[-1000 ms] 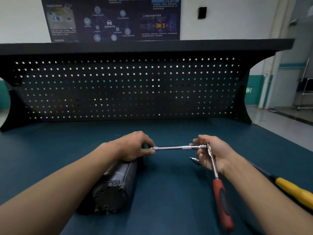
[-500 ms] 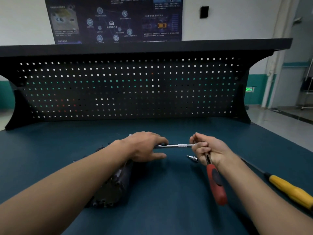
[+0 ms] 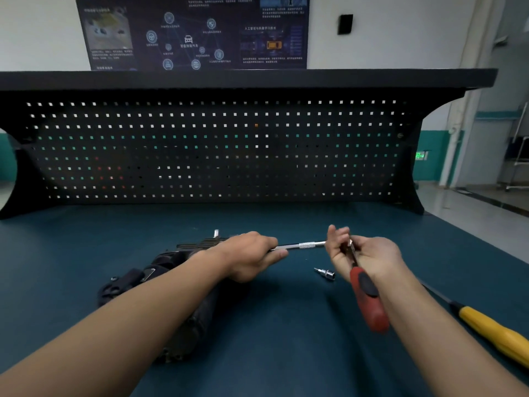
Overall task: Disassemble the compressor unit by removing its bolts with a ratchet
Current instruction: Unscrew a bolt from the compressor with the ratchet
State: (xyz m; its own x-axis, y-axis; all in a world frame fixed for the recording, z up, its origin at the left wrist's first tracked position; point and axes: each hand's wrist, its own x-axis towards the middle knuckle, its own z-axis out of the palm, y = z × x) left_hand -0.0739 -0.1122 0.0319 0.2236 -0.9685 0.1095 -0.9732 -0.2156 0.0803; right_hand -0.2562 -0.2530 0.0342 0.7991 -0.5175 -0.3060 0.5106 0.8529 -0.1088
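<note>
Bolt removal looks under way, none visibly out: left hand (image 3: 249,257) grips the extension bar (image 3: 306,245) at the compressor unit (image 3: 160,265), right hand (image 3: 363,256) clasps the ratchet (image 3: 367,299).

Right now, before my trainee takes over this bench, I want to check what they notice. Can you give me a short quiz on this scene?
1. True or false: the yellow-handled screwdriver lies on the table, in neither hand.
2. What does the right hand hold? A) a hammer B) the red-handled ratchet C) nothing
3. Fill in: the left hand grips the ___ beside the compressor.
Key: 1 true; 2 B; 3 extension bar.
</note>
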